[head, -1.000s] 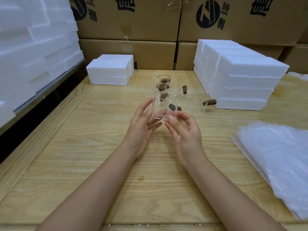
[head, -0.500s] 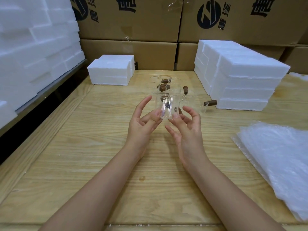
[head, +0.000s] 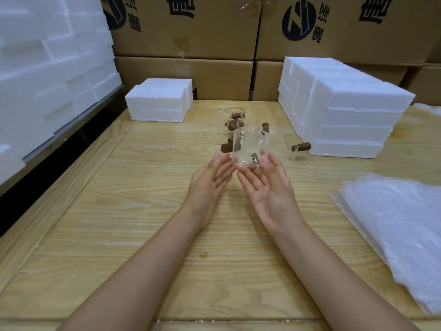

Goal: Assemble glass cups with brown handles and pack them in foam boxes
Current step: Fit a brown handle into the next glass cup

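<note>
A clear glass cup [head: 250, 146] stands upright above the wooden table [head: 143, 211], carried between my two hands. My right hand [head: 269, 187] is palm up, its thumb against the cup's right wall and its fingertips under the base. My left hand [head: 210, 185], also palm up with straight fingers, touches the base from the left. A brown handle [head: 226, 147] shows just left of the cup; I cannot tell whether it belongs to it. Behind stand several more glass cups with brown handles [head: 235, 120], one handle [head: 301, 146] pointing right.
A white foam box [head: 160, 101] sits at the back left and a stack of foam boxes [head: 346, 111] at the back right. More foam [head: 47, 68] is piled along the left. Clear plastic bags [head: 401, 223] lie at the right. Cardboard cartons [head: 191, 32] wall the back.
The cup has been turned between my fingertips and now stands upright, slightly farther from me. Both hands have opened out, palms up.
</note>
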`<state>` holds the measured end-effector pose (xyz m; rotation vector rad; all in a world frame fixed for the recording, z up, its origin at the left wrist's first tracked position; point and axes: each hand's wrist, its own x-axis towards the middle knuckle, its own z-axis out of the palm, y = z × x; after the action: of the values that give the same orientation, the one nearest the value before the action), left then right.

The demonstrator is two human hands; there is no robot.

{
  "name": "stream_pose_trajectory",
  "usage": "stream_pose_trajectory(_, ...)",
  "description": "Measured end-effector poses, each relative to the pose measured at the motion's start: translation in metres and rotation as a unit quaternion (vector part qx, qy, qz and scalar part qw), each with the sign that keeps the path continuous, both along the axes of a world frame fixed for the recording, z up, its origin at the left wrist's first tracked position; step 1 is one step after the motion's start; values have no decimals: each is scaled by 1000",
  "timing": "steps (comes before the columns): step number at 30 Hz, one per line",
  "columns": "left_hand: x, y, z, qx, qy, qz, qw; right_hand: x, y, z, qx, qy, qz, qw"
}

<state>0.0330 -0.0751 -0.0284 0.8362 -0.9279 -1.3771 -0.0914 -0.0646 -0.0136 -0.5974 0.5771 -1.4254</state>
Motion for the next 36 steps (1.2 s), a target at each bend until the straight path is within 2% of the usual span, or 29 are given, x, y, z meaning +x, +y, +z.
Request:
stream_pose_trajectory(2,-1,1,1,15,-15,-31,999,0,0,-1,17,-34,25,999)
stream_pose_trajectory(5,-3,2,0,-8,-39,-55,998,1,0,-3,23,-37,56,997)
stream_pose_trajectory(10,-3,2,-4,-45,-40,-24,998,2,-2,-6,22,-12,54,998)
stream_pose_trajectory(14,-4,1,-2,-59,-38,8,997,2,-2,-9,-6,70,-32,997)
stream_pose_trajectory(17,-4,0,-3,-60,-26,27,997,2,-1,-6,-53,158,-118,979)
stream_pose_trajectory(22,-6,-2,-6,-66,-30,46,996,6,4,-5,-99,218,-127,963)
stream_pose_trajectory(28,-6,-2,-8,-93,-47,58,993,6,3,-4,-88,171,-107,976)
stream_pose_trajectory(33,-1,-1,-2,-83,39,5,996,2,0,-3,-53,87,-52,993)
stream_pose_trajectory(36,3,0,1,-70,56,-37,995,2,-1,-4,-31,53,-22,998)
